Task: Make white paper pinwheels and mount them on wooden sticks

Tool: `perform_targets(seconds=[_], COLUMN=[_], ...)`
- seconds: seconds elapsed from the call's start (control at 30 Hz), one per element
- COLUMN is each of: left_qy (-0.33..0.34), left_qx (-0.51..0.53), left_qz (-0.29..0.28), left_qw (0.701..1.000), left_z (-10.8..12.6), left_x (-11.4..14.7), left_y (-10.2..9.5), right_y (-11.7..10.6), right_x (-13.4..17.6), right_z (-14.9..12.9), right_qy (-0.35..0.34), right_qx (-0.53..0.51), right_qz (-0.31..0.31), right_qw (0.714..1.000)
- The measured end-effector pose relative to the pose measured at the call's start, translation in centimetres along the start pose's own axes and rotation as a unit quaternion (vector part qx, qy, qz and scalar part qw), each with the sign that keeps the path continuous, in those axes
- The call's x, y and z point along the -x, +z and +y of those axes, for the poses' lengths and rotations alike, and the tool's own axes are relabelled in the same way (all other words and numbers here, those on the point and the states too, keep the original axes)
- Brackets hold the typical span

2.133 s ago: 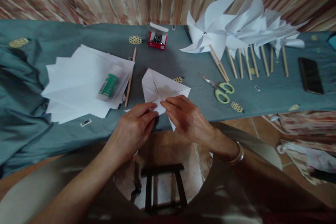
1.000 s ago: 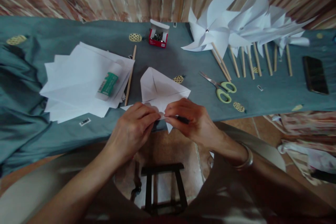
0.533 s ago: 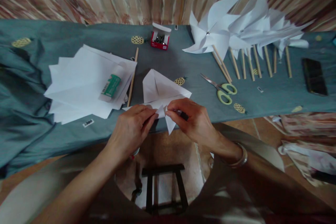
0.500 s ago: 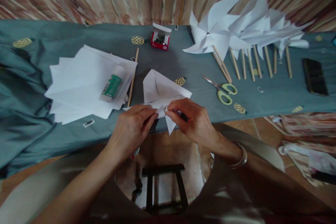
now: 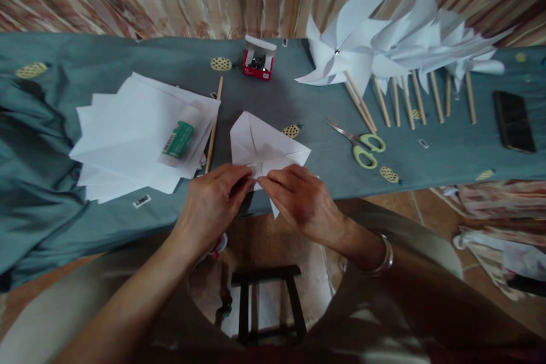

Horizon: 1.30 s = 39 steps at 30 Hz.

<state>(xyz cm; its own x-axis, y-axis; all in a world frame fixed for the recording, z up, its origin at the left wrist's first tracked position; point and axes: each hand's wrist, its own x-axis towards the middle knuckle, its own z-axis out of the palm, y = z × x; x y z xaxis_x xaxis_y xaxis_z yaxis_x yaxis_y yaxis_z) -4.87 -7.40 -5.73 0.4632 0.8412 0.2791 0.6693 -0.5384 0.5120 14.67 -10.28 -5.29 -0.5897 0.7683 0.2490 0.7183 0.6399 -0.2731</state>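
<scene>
A creased, cut sheet of white paper (image 5: 267,139) lies at the table's front edge, one pointed flap hanging over it. My left hand (image 5: 215,196) pinches part of the paper from the left, thumb against fingers. From the right, my right hand (image 5: 301,199) also has its fingertips closed on the paper, close to the left fingertips. The fingers hide the pinched spot. A wooden stick (image 5: 214,125) lies left of the sheet, beside a stack of white paper (image 5: 115,136) with a green-labelled glue stick (image 5: 177,139) on top.
Green-handled scissors (image 5: 362,148) lie right of the sheet. Behind stands an open red box (image 5: 258,62) of small metal pins. Several white paper pinwheels (image 5: 354,40) on sticks lie at the back right, near a black phone (image 5: 515,121). A dark stool (image 5: 267,278) is below.
My right hand has moved left and slightly up, its fingertips now against the left ones. The flap near my right fingers is now mostly covered.
</scene>
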Motion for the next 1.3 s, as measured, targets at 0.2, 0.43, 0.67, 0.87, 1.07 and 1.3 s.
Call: perform_targets(seconds=[0.2,0.43,0.67,0.87,1.07,1.3], left_qy=[0.010,0.051,0.059,0.056,0.061,0.062], left_qx=[-0.039,-0.046,-0.016,-0.014,-0.024,-0.032], left_qz=[0.001,0.002,-0.016,-0.024,-0.012,0.000], left_qw=[0.999,0.998,0.998,0.998,0.998,0.998], left_z=[-0.2,0.3,-0.1,-0.4,-0.3,-0.2], left_x=[-0.2,0.1,1.1,1.0,1.0,1.0], left_y=[0.2,-0.5,-1.2,-0.8,-0.7,-0.6], right_y=[-0.1,-0.2,-0.2,-0.2,-0.1,-0.2], right_x=[-0.3,-0.6,-0.5,-0.5,-0.6,-0.7], right_z=[-0.3,-0.5,-0.5,-0.5,-0.5,-0.6], right_qy=[0.012,0.026,0.026,0.028,0.031,0.035], right_qx=[0.021,0.028,0.034,0.031,0.035,0.044], right_qz=[-0.028,-0.048,-0.044,-0.037,-0.035,-0.038], right_qw=[0.999,0.998,0.998,0.998,0.998,0.998])
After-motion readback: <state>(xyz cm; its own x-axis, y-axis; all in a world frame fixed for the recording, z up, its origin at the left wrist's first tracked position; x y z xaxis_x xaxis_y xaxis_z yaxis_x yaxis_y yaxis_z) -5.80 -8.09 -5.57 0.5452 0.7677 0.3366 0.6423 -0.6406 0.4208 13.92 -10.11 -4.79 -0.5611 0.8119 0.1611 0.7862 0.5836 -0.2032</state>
